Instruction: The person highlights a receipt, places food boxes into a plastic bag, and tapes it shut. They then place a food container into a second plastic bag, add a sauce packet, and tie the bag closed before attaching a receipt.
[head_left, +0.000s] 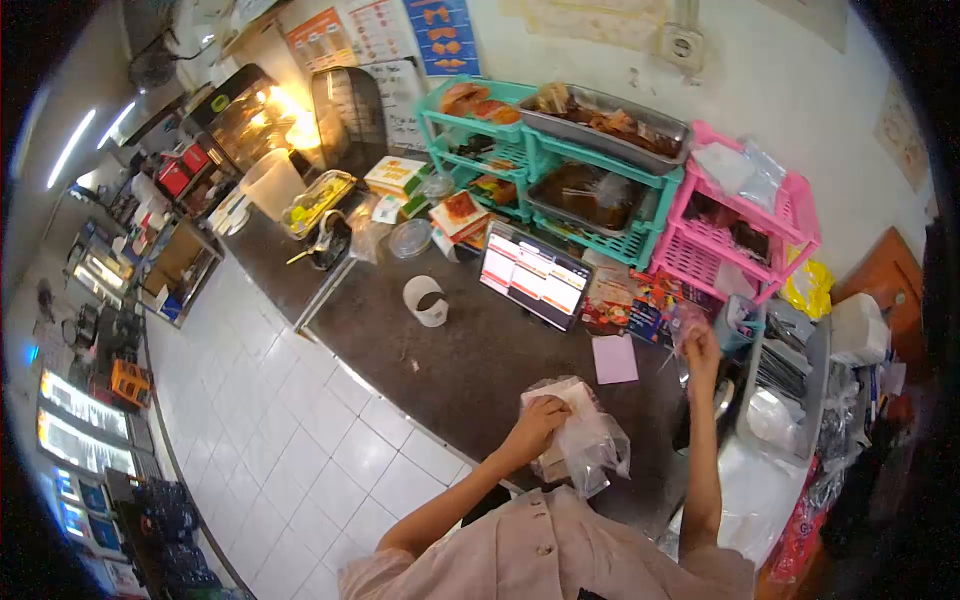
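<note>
My left hand (541,424) has its fingers closed over the top of a clear plastic bag (600,452), which sits around a pale box at the counter's front edge. Out to the right, my right hand (700,352) is closed, with a bit of thin, pinkish clear plastic (686,322) at its fingertips. Beside that hand stands a blue-grey cup-like container (738,322). Between my hands lies a pink paper square (615,359) on the dark counter.
A lit tablet (535,275) stands behind the paper. Green racks (600,245) with metal trays and a pink rack (735,262) line the wall. A white cup (426,301) is on the counter (400,350). At right, a grey bin (790,385) holds dark packets.
</note>
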